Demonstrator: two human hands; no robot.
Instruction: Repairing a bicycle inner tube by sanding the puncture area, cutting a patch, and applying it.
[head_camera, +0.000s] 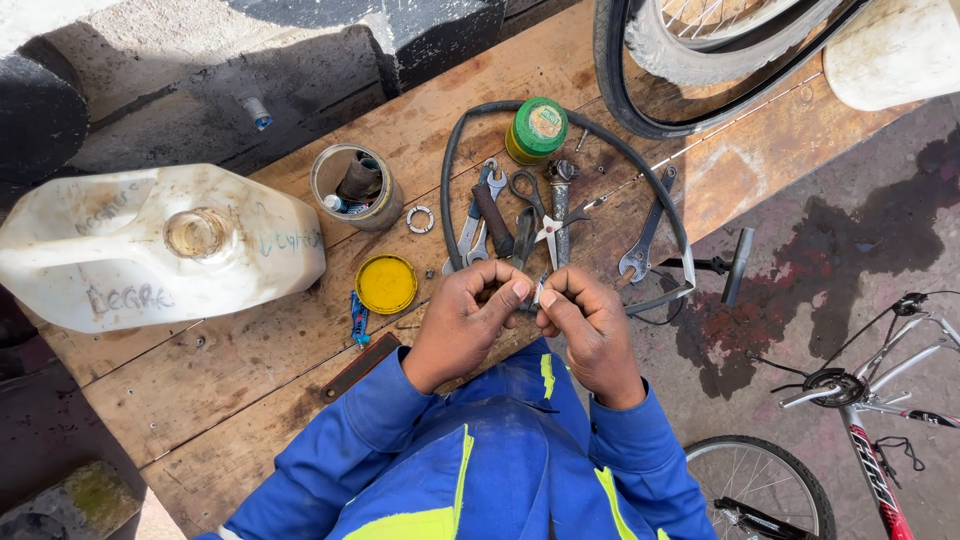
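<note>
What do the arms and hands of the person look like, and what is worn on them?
Both arms are covered by long sleeves of a bright blue work jacket, with yellow-green high-visibility stripes on the garment. The left sleeve and the right sleeve end at the wrists. The left hand and the right hand are bare: no gloves, and no rings or watch can be seen.
</note>
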